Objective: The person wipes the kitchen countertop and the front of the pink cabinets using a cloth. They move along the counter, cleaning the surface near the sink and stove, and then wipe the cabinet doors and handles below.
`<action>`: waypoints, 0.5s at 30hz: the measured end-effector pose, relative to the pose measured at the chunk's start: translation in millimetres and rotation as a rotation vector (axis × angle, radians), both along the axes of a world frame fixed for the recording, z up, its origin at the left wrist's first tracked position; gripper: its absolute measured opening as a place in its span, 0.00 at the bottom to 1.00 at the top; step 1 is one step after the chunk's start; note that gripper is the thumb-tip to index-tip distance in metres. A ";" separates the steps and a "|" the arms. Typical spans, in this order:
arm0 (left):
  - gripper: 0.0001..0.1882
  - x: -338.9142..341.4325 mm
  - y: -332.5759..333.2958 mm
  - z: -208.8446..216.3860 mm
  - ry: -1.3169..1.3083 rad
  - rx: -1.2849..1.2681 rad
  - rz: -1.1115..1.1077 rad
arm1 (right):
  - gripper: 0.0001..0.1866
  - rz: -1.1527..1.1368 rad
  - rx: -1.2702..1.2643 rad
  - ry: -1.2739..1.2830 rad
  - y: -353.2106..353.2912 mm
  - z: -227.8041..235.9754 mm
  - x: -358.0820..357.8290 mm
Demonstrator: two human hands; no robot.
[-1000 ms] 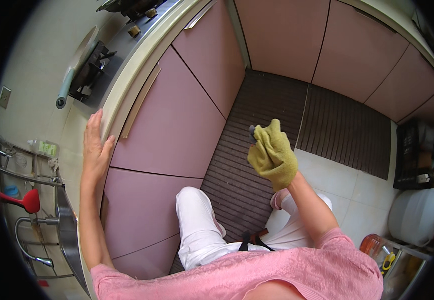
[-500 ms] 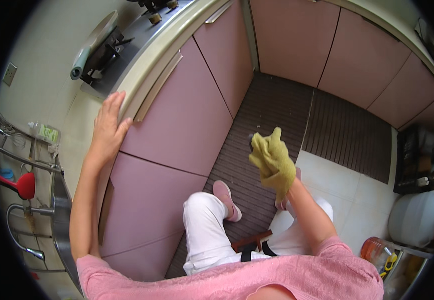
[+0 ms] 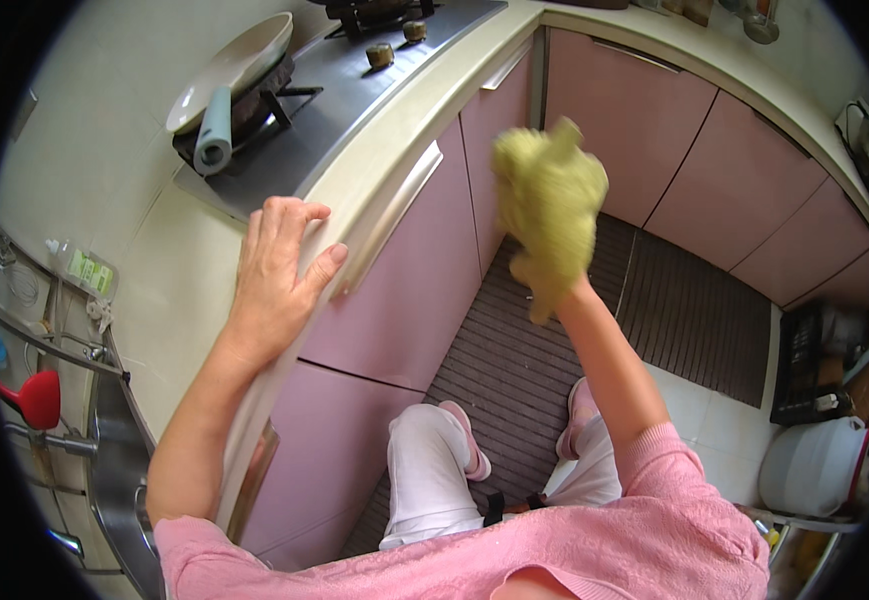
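My left hand (image 3: 279,270) rests on the cream counter edge (image 3: 329,225) beside the stove, fingers bent a little and thumb apart, holding nothing. My right hand is hidden inside a yellow-green cloth (image 3: 551,205), which bunches round it down to the wrist and is slightly blurred. This hand is held up in front of the pink cabinet doors (image 3: 394,290), over the dark ribbed mat (image 3: 514,350); it looks apart from both. Because the cloth covers the fingers, their exact grip does not show.
A white pan (image 3: 244,65) with a pale blue handle sits on the stove (image 3: 354,90), handle toward me. At left are a sink (image 3: 119,450), a red utensil (image 3: 39,400) and a clear bottle (image 3: 89,270). A black crate (image 3: 799,360) and a whitish tub (image 3: 814,465) stand at right.
The view has shifted toward the stove and I stand taller. My right hand with the cloth has risen from low over the mat. My left hand stays on the counter edge.
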State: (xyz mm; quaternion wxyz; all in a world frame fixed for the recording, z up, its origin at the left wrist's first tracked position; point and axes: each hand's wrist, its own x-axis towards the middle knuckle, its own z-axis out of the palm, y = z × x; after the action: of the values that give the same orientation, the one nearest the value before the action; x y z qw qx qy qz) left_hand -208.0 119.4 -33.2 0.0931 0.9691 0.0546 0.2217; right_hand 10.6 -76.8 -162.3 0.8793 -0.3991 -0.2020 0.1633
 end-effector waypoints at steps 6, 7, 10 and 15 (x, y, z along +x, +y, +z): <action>0.27 -6.5 14.1 -5.9 -0.024 -0.076 0.010 | 0.15 -0.573 -0.487 -1.412 110.2 51.4 -22.7; 0.28 -10.1 16.6 -6.4 0.003 -0.099 0.026 | 0.14 -0.465 -0.459 -1.343 126.5 46.4 -7.8; 0.29 -3.2 11.5 -6.3 0.015 -0.088 0.017 | 0.15 -0.437 -0.637 -1.264 131.6 53.9 67.3; 0.31 1.0 5.9 0.1 0.060 -0.015 0.024 | 0.21 -0.632 -0.755 -1.214 139.4 47.2 229.9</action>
State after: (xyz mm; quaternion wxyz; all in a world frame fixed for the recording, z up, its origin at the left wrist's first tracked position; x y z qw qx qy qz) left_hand -207.0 125.3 -33.1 0.0960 0.9738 0.0708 0.1934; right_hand 240.5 62.5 -115.1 0.4245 -0.7292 -0.4553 -0.2843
